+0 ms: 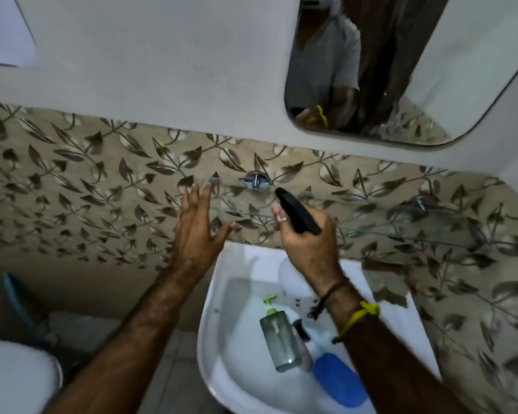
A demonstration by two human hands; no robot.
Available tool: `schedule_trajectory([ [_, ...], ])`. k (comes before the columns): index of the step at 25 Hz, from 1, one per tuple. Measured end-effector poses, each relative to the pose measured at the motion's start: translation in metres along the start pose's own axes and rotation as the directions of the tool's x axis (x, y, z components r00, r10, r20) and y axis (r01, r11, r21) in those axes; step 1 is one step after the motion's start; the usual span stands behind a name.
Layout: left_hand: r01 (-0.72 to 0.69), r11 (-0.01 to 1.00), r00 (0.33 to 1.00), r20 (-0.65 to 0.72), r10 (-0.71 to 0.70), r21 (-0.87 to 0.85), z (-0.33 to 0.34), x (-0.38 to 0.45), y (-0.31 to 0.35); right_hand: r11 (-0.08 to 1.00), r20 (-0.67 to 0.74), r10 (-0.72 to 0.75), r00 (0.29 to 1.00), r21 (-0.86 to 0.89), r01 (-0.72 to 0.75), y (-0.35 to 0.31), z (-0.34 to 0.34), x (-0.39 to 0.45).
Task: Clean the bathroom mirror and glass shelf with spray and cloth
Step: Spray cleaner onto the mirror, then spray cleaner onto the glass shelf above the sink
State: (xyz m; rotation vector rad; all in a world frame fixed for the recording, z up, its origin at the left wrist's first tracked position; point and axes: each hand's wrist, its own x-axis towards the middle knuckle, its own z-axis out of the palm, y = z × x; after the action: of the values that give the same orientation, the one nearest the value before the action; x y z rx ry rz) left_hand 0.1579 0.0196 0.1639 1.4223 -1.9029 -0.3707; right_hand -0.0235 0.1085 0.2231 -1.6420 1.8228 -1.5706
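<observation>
My right hand (310,234) grips a spray bottle (295,212) by its black trigger head, nozzle aimed at the leaf-patterned tile wall; its white body hangs below my wrist over the sink. The glass shelf (386,227) runs along the wall on chrome brackets (255,181), level with the nozzle. My left hand (196,227) is spread open, fingers apart, just left of the bottle, at the shelf's left end. The rounded mirror (401,64) hangs upper right and reflects a person in a white shirt. No cloth is visible.
A white sink (222,324) below holds a clear soap dispenser with a green pump (278,339), a blue-bottomed bottle (338,380) and a small dark item. A white toilet (15,377) sits lower left, with a blue hose (15,297) by the wall.
</observation>
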Motion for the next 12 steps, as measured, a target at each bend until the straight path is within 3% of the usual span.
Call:
schedule_trajectory([
  [4, 0.159, 0.985, 0.987, -0.014, -0.160, -0.065, -0.006, -0.018, -0.018, 0.987, 0.112, 0.117, 0.987, 0.095, -0.128, 0.016, 0.028, -0.026],
  [7, 0.152, 0.984, 0.988, 0.048, -0.148, -0.089, -0.011, -0.024, -0.022, 0.959, 0.204, 0.227, 0.952, 0.124, -0.255, 0.031, 0.044, -0.045],
  [12, 0.168, 0.981, 0.985, -0.019, -0.171, -0.092, -0.013, -0.020, -0.020, 0.986, 0.141, 0.164, 0.976, -0.040, -0.160, 0.034, 0.053, -0.048],
])
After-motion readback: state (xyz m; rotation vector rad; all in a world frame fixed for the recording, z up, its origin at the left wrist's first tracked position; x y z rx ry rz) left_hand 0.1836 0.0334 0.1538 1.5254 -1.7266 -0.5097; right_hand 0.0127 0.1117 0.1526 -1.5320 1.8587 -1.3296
